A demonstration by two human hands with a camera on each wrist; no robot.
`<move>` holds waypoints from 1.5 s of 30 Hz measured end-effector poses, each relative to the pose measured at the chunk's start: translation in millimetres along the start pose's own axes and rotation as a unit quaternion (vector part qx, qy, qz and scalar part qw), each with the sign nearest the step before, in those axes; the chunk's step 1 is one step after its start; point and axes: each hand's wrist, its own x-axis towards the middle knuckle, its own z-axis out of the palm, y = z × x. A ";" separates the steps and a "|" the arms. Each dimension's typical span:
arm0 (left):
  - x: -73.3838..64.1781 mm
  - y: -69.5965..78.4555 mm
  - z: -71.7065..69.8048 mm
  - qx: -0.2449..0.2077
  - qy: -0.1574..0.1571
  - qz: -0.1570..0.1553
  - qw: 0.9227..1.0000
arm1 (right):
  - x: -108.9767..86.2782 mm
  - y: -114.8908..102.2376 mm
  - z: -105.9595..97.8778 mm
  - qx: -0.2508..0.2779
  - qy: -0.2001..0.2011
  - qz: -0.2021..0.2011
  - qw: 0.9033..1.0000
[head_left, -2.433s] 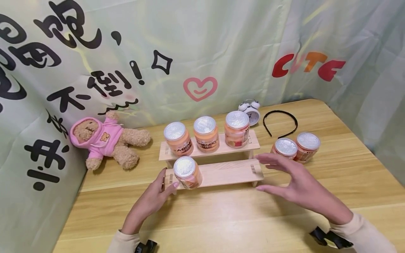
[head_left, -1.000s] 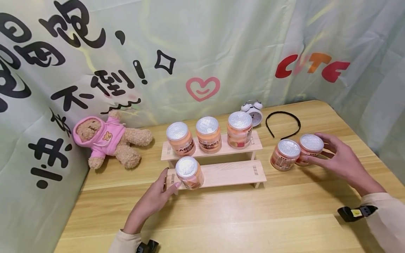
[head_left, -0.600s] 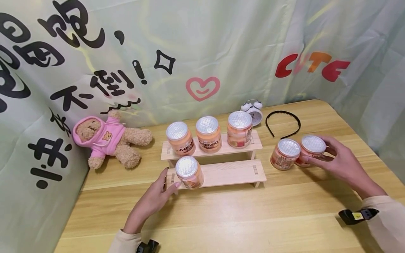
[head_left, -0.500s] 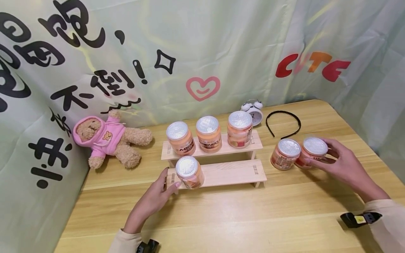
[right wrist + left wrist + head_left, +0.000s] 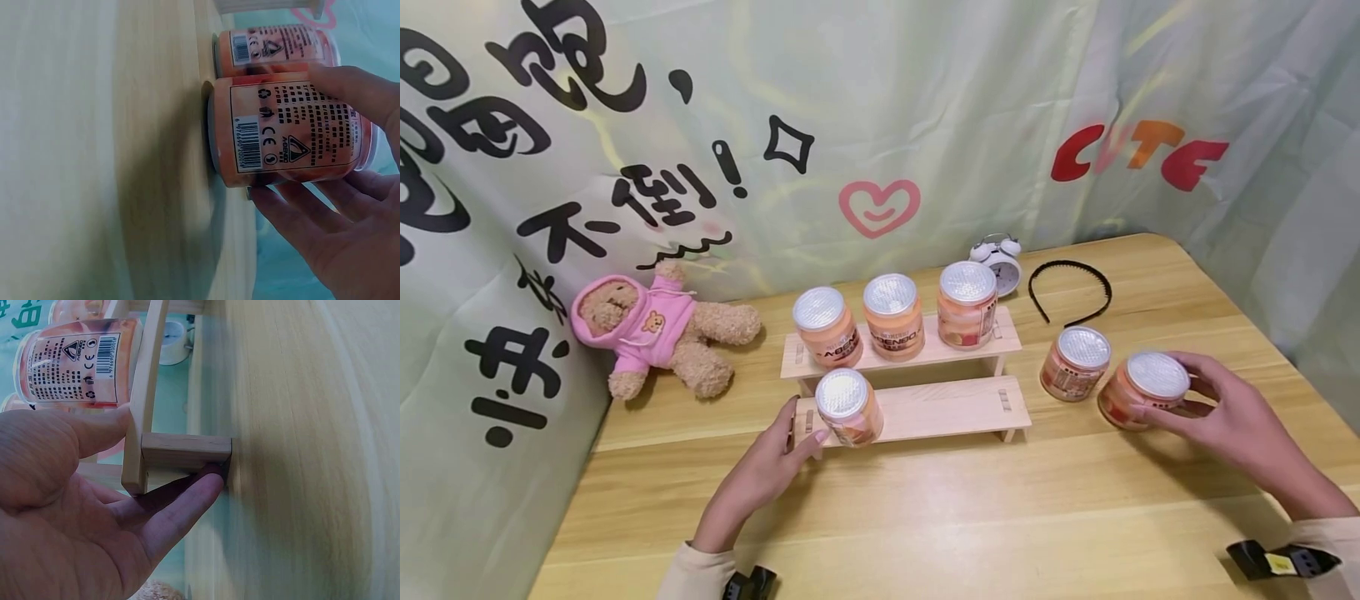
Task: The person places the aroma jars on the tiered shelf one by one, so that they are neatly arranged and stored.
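My right hand [image 5: 1228,412] grips an orange jar [image 5: 1123,402] with a clear, silvery lid, thumb on one side and fingers on the other. In the right wrist view its barcode label [image 5: 250,142] faces the camera; the base is at or just above the table. A second jar [image 5: 1070,375] stands to its left, apart from it. My left hand [image 5: 765,468] holds the left end of a two-tier wooden rack [image 5: 947,410], thumb at the board and fingers against the leg [image 5: 187,450]. One jar [image 5: 859,421] stands on the lower tier's left end.
Three similar jars, the middle one [image 5: 895,329] among them, line the upper tier. Behind stand a white alarm clock [image 5: 1004,275] and a black headband [image 5: 1108,292]. A teddy bear [image 5: 662,329] in a pink hoodie lies left on the wooden table [image 5: 925,517]. Printed cloth [image 5: 970,108] hangs behind.
The right hand went from beside the rack to the far right jar, took hold of it and drew it toward me and rightward, away from its neighbour. The left hand stayed at the rack.
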 end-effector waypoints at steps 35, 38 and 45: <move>-0.1 -1.7 0.1 0.006 0.005 0.008 1.000 | -5.0 -122.9 59.9 0.054 -0.097 -0.190 0.975; 0.2 -1.8 -0.3 0.009 0.004 0.005 1.000 | -0.8 -130.4 68.9 0.059 -0.121 -0.192 0.972; -0.5 -1.0 1.3 0.001 0.012 0.008 1.000 | 9.4 -140.9 91.5 0.095 -0.167 -0.191 0.963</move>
